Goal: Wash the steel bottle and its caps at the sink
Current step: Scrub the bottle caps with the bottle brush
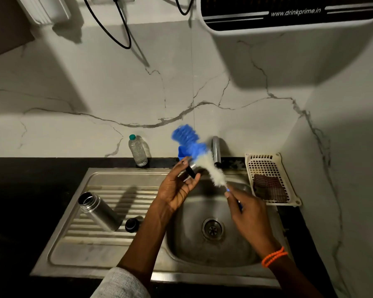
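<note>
Above the sink, purifier reads "www.drinkprime.in".

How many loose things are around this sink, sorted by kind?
Bottles: 2, the open steel bottle lying on the drainboard and the clear plastic water bottle.
Caps: 2, a black cap beside the steel bottle, another cap in the left hand.
Brushes: 1, blue-and-white bottle brush in the right hand.
Baskets: 1, cream plastic basket.
Total: 6
</note>
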